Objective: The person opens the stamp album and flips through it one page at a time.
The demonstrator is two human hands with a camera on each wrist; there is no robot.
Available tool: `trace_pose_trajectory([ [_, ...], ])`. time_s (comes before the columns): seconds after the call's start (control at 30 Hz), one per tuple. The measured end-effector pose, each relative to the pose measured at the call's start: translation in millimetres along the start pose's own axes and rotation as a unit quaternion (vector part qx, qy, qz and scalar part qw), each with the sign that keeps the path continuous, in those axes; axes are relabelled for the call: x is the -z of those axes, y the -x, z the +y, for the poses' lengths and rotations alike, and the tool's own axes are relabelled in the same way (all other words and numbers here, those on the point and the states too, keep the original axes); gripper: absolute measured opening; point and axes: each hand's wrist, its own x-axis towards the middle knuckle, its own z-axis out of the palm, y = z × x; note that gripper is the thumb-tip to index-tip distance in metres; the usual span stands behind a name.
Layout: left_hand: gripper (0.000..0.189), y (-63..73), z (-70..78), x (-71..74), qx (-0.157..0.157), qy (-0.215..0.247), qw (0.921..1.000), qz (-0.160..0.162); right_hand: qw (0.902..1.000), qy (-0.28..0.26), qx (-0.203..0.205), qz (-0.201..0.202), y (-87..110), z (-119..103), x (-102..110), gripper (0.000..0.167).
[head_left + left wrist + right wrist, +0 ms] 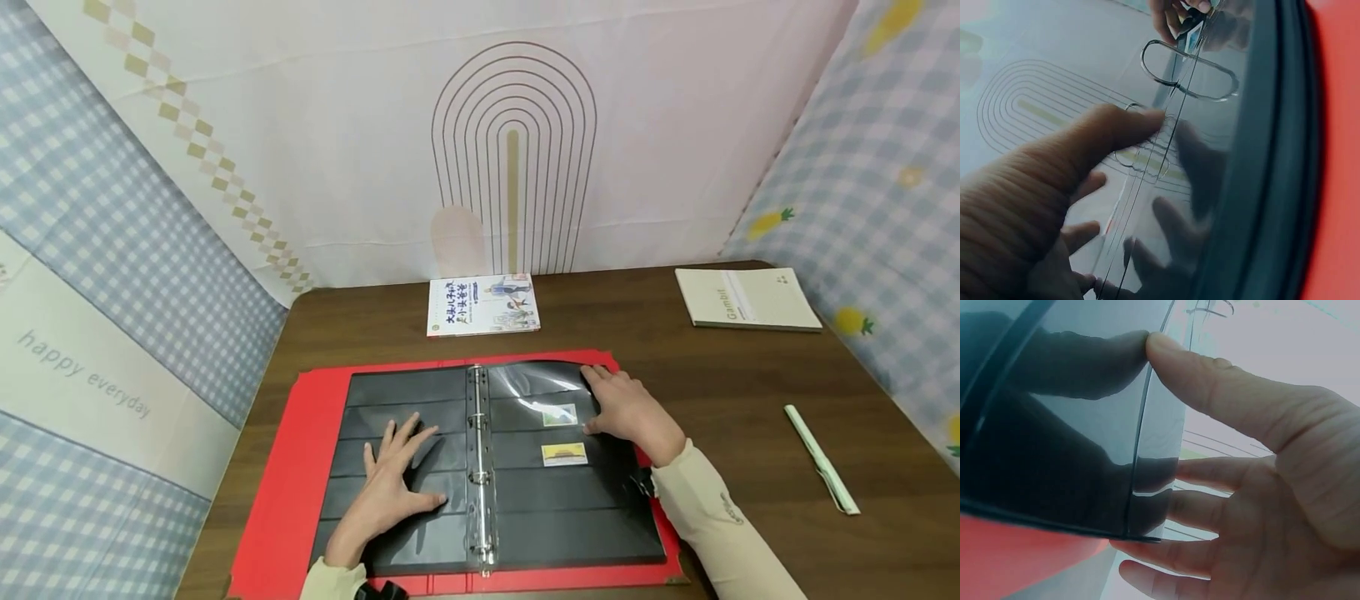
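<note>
A red ring binder (270,467) lies spread on the table, with black pocket pages on both sides of its metal rings (480,477). On the right page (570,525) sit a green-and-white stamp (559,415) and, below it, a yellow stamp (564,454). My left hand (390,487) is over the left page (405,387), fingers spread and holding nothing; its reflection shows in the left wrist view. At the right page's outer edge, my right hand (630,412) touches the glossy surface with its thumb (1172,353). Its fairly straight fingers reach along the upper corner.
Behind the binder lies a picture book (483,305) with a white cover. A cream notebook (746,298) lies at the back right, and a pale green pen (821,458) is on the right of the wooden table (615,312). Cloth hangings enclose the back and sides.
</note>
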Motion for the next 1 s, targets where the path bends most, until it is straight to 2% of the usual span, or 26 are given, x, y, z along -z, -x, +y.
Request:
trace_pose_trajectory([
  [0.27,0.071,-2.0,0.0,-2.8,0.016,-0.015,0.9997,-0.01,0.9999,-0.001,0.01,0.01,3.2,2.7,3.6,0.09],
  [0.43,0.068,-1.6,-0.3,-6.3,0.015,-0.013,0.9998,-0.009,0.9998,-0.014,0.006,0.01,10.6,0.2,9.3,0.09],
  [0.7,0.067,-0.9,0.9,-5.5,0.015,-0.016,0.9997,-0.009,0.996,-0.089,0.003,-0.003,24.3,-5.2,25.2,0.095],
  [1.0,0.067,-0.6,1.0,-2.0,0.015,-0.017,0.9997,-0.01,0.9873,-0.15,0.05,0.008,26.6,10.0,27.0,0.097],
])
